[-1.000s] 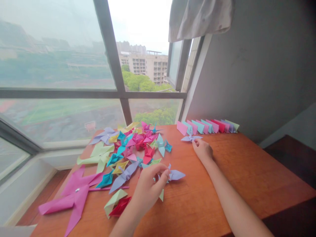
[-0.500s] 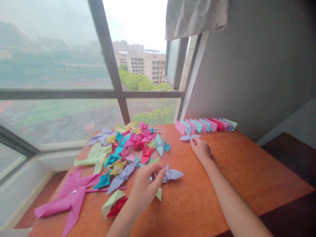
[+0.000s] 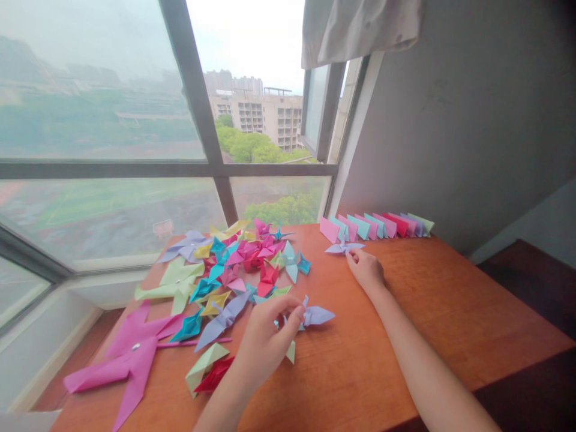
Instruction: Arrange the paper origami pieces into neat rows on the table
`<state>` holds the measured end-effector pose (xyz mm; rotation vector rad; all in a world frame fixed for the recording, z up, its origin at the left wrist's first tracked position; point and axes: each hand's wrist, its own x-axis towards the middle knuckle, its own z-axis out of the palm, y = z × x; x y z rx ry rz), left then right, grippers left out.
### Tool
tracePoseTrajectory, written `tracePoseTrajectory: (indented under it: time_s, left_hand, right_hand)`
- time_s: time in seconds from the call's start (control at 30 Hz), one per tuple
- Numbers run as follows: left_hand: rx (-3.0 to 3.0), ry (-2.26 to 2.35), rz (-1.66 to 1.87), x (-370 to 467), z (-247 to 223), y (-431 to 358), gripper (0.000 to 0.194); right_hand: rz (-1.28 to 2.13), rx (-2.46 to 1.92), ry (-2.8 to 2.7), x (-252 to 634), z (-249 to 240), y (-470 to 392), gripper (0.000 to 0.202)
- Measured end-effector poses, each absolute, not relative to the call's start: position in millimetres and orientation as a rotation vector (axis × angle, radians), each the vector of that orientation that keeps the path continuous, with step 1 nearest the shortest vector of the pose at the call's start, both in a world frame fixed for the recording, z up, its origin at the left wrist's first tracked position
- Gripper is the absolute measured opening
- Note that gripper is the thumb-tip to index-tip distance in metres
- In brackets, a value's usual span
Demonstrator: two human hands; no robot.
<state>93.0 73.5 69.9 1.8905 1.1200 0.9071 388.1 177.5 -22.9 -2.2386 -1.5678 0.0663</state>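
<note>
Thumb and fingers of my left hand (image 3: 272,336) are pinched on a lavender paper crane (image 3: 318,315) near the middle of the table; part of the crane is hidden behind the fingers. Farther back, my right hand (image 3: 366,268) pinches another lavender paper crane (image 3: 344,247) at its near side. That crane rests in front of the left end of a row of folded paper pieces (image 3: 372,227) in pink, light blue, red, lavender and green. Just left of my left hand lies a third lavender crane (image 3: 222,321).
A heap of colourful paper cranes (image 3: 252,258) covers the table's back left. A magenta paper pinwheel (image 3: 135,354) and a pale green pinwheel (image 3: 177,282) lie along the left side. Folded green paper (image 3: 204,363) sits near my left forearm. Windows and a grey wall (image 3: 450,120) border the wooden table (image 3: 450,300).
Almost nothing differs. The view has shifted very slightly, and both hands keep their pinch on the lavender cranes in the same places.
</note>
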Motion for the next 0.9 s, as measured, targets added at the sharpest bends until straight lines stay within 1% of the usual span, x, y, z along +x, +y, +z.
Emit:
tracePoseTrajectory:
  time_s: [0.27, 0.43, 0.53, 0.67, 0.73, 0.83, 0.9]
  left_hand:
    - [1.926, 1.153, 0.888, 90.3, 69.0, 75.8, 0.025]
    - [2.02, 1.355, 0.899, 76.2, 64.2, 85.7, 0.023]
    - [2.126, 1.471, 0.886, 71.3, 60.4, 89.1, 0.02]
    - [2.265, 1.446, 0.805, 75.4, 56.9, 86.8, 0.019]
    - [2.311, 1.423, 0.745, 79.4, 55.8, 84.6, 0.019]
    - [2.346, 1.397, 0.688, 83.5, 54.1, 82.5, 0.02]
    - [2.338, 1.385, 0.702, 84.3, 52.9, 82.1, 0.022]
  right_hand:
    - [0.069, -2.202, -1.555, 388.2, -21.5, 174.8, 0.025]
    - [0.116, -2.142, -1.507, 385.6, -16.9, 168.0, 0.024]
    - [0.287, -1.998, -1.557, 378.7, -10.1, 159.1, 0.025]
    - [0.705, -1.731, -1.798, 357.7, 5.3, 136.9, 0.031]
    - [0.869, -1.61, -1.887, 343.1, 12.9, 121.9, 0.029]
    - [0.996, -1.475, -1.943, 320.8, 19.7, 98.7, 0.022]
    - [1.069, -1.389, -1.934, 308.9, 20.9, 86.0, 0.027]
